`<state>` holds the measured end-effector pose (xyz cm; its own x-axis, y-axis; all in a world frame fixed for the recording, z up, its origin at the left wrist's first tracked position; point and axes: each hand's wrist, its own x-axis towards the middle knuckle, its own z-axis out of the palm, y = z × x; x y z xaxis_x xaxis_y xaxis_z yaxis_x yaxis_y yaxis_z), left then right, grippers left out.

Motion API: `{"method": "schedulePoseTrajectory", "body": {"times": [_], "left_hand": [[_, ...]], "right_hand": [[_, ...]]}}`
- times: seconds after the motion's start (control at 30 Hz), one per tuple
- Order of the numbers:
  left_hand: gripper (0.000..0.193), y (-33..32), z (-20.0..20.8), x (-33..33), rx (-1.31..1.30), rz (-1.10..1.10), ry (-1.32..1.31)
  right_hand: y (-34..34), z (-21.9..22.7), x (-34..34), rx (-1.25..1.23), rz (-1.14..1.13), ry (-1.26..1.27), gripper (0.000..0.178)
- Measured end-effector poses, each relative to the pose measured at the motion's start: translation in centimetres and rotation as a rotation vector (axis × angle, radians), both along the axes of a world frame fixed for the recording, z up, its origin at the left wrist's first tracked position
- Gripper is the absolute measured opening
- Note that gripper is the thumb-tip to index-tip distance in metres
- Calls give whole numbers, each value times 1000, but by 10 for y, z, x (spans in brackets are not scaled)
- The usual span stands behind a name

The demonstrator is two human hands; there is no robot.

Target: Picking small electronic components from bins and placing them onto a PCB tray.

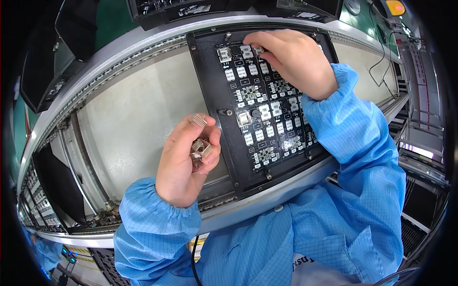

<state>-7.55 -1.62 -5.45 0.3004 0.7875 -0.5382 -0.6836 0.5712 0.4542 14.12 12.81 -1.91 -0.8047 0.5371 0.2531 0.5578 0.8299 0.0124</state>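
Observation:
My left hand (183, 157) is closed around several small, silvery, ribbed metal pieces (202, 148), one of them held up between thumb and fingertip. It hovers left of a black carrier frame (210, 81) that holds black circuit boards (260, 131) with rows of white square parts. Over the far edge of the boards, my right hand (291, 57) is bent in a pinch. Its thumb and forefinger close at a small pale part (258, 49) beside a white connector (246, 51). Whether that part is gripped or only touched is hidden by the fingers.
The frame rests on a conveyor with metal rails (138, 57) and a pale bed (143, 109). Black bins (191, 12) stand along the far side on a green surface. A screw spindle (88, 157) runs at the left. A dark cable (377, 62) hangs at the far right.

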Motion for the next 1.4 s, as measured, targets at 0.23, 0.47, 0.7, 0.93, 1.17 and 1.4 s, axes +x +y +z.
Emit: {"method": "schedulePoseTrajectory", "body": {"times": [0.23,0.47,0.7,0.93,1.17,1.4], "left_hand": [[17,-1,3,3,67,-17,-42],[20,-2,8,5,138,-44,-147],[25,-5,14,10,205,-135,-83],[26,-10,18,22,273,-205,88],[28,-7,25,23,302,-255,89],[28,-1,28,15,267,-137,104]], "right_hand": [[14,-4,8,-194,-54,163,31],[16,2,10,-176,4,92,33],[-46,37,-13,-494,341,347,34],[-72,35,-13,-395,496,332,29],[-66,41,5,-400,305,279,29],[-67,26,24,-552,20,293,28]]}}
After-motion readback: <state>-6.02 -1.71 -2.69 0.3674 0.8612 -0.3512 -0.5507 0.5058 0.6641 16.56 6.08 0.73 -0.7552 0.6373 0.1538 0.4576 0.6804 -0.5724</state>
